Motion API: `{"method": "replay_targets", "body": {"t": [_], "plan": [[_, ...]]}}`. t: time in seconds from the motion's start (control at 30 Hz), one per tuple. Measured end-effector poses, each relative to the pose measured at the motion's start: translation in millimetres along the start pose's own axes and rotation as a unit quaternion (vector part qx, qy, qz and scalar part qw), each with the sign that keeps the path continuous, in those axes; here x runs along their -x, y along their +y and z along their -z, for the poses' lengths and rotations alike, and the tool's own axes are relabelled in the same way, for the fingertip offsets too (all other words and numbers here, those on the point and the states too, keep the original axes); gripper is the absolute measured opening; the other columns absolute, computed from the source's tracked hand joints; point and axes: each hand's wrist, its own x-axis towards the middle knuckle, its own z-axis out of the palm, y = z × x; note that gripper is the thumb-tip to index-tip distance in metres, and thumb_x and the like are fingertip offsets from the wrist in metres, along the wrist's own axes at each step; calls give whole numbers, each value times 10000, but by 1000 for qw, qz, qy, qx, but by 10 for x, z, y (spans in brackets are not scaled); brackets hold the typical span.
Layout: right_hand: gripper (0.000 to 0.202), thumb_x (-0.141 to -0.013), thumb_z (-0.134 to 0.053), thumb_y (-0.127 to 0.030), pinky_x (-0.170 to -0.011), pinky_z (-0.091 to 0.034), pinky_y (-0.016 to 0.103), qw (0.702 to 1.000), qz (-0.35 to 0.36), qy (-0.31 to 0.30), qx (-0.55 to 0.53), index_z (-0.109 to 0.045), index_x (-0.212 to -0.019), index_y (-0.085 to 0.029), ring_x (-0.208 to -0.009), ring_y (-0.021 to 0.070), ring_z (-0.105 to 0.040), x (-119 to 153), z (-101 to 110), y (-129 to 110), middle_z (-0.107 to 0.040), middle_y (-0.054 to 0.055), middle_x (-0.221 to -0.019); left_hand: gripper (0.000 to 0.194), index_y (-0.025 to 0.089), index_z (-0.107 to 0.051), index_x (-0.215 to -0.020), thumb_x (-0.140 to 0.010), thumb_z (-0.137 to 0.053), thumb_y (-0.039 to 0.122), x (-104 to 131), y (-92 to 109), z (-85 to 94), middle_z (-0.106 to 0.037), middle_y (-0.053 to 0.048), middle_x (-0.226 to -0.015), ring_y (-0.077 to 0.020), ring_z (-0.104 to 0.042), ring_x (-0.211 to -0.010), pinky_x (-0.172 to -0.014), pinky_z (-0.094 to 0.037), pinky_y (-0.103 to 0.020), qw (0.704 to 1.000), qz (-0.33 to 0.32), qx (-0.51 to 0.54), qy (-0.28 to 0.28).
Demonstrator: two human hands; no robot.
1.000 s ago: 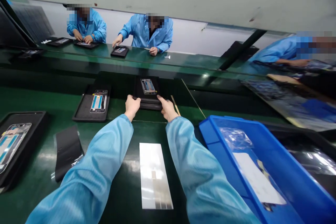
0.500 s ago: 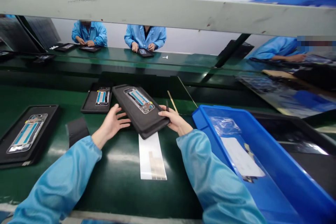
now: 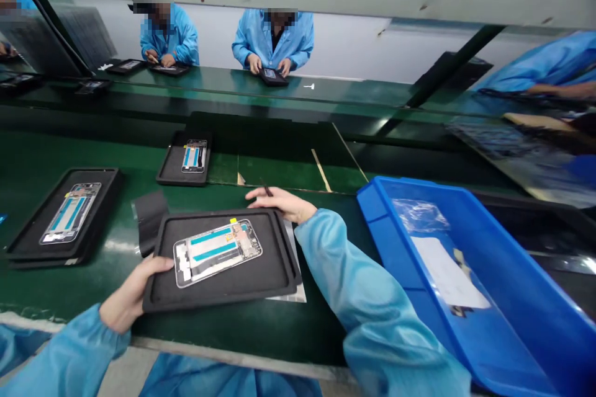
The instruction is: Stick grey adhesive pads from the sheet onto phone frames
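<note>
My left hand (image 3: 128,291) grips the left end of a black tray (image 3: 277,254), its thumb over the rim. In that tray lies a phone frame (image 3: 218,252) with blue strips and a yellow tab. Another tray edge shows beneath it on the right. My right hand (image 3: 291,203) is at the tray's far right edge, with a thin dark tool (image 3: 267,190) between its fingers; whether it also touches the tray I cannot tell. Partly covered by the trays is a white sheet (image 3: 300,291) on the green bench.
More black trays with phone frames stand at the left (image 3: 100,223) and behind (image 3: 172,167). A black sheet (image 3: 149,217) touches the tray's far left corner. At right is a blue bin (image 3: 391,254) holding a paper and a plastic bag. Co-workers (image 3: 274,43) sit across the bench.
The tray has come down toward me and turned crosswise. My left hand, open beside it before, now grips its left end. My right hand has shifted to its far edge.
</note>
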Motion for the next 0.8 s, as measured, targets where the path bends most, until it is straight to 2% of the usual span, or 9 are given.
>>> {"method": "replay_targets", "body": {"t": [0.13,0.27,0.37,0.43,0.57,0.63,0.7,0.73,0.8], "plan": [[390,-837,-670,-530,-359,-206,190,981,65,181,15,-723,-931,-155,-403,35,-312,-100,-15,99,-785,147,-1027,599,131,-658,-1202,-612,-758,166,196,-568,119,-799,-83,-866,-286,-773,-784,-735,-663,-393,997,-26,30,60],[268,-808,-694,-430,-527,-391,210,939,104,320,66,-709,-810,-162,-614,119,-548,57,-69,386,-759,88,-866,540,242,-642,-1247,-716,-744,249,276,-1024,-40,-784,-26,-1101,-244,-718,-1105,-964,-604,-356,987,-97,116,58],[216,-776,-708,-387,-619,-432,239,926,112,346,98,-696,-717,-180,-726,169,-603,258,-156,607,-718,54,-764,443,305,-654,-1210,-776,-741,330,326,-1214,-213,-760,-11,-1167,-238,-632,-1259,-1080,-530,-397,980,-143,142,12],[272,-815,-645,-419,-597,-426,249,927,111,344,102,-673,-674,-188,-679,165,-592,384,-205,722,-697,49,-736,337,283,-688,-1081,-768,-773,378,393,-1287,-225,-768,-31,-1095,-250,-649,-1225,-1074,-528,-429,985,-123,116,-20],[320,-872,-520,-456,-493,-366,251,935,105,330,83,-667,-761,-194,-500,120,-472,606,-249,880,-656,31,-693,343,206,-699,-950,-750,-804,464,602,-1237,77,-755,-83,-986,-236,-743,-866,-806,-614,-378,984,8,-112,-140],[305,-870,-523,-449,-481,-362,254,938,101,323,77,-668,-792,-193,-486,116,-459,716,-282,929,-665,36,-709,344,199,-714,-952,-786,-755,498,668,-1070,297,-736,-69,-838,-192,-686,-631,-605,-571,-324,936,-8,-304,-176],[281,-851,-575,-441,-524,-422,265,942,93,311,80,-688,-791,-191,-560,147,-552,822,-365,955,-709,59,-764,317,217,-720,-929,-795,-734,504,647,-834,479,-702,-54,-764,-197,-656,-634,-617,-553,-329,864,-152,-470,-98],[259,-831,-618,-431,-579,-470,281,946,87,300,84,-710,-799,-191,-638,178,-617,867,-430,958,-735,70,-802,356,230,-715,-999,-770,-756,500,600,-711,541,-719,-72,-871,-234,-684,-774,-726,-573,-364,817,-245,-521,-31],[219,-779,-704,-393,-752,-540,334,957,71,262,100,-762,-866,-200,-846,249,-705,929,-596,948,-779,83,-907,763,239,-582,-1336,-663,-835,497,451,-504,592,-644,-138,-1301,-350,-613,-1183,-995,-520,-488,726,-364,-582,37]]}}
